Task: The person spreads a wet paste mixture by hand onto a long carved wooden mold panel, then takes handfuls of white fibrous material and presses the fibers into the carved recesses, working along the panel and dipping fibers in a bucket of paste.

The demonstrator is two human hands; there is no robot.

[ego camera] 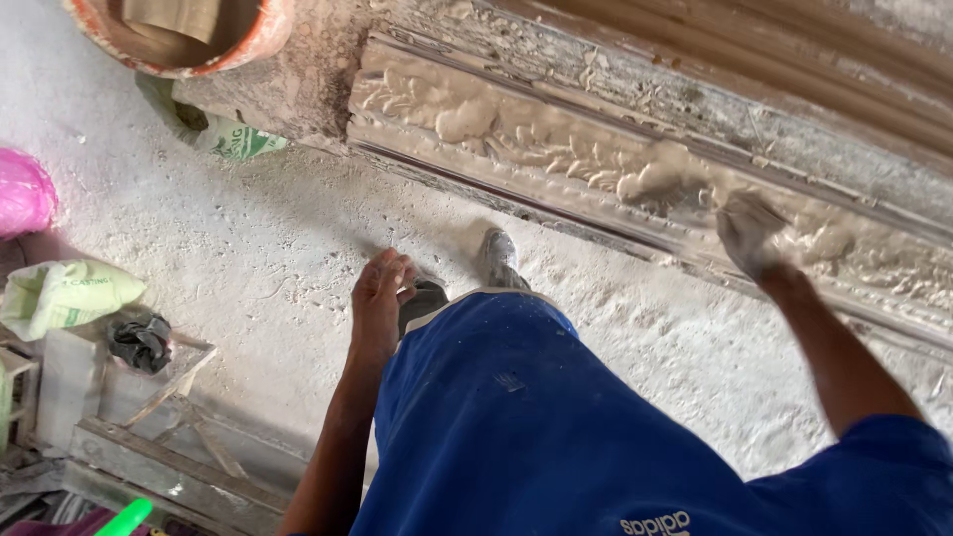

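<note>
A long ornamental mould filled with wet grey plaster (596, 169) runs diagonally, upper left to lower right; the plaster-coated right hand (747, 233) presses into it, grip unclear; the left hand (380, 298), fingers loosely curled, hangs well apart beside blue shorts (496, 417).

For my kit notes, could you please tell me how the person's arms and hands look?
Both arms are bare to the short blue sleeves. No gloves, watch or rings show. The right hand is coated in pale wet plaster; the left hand is only lightly dusted.
</note>
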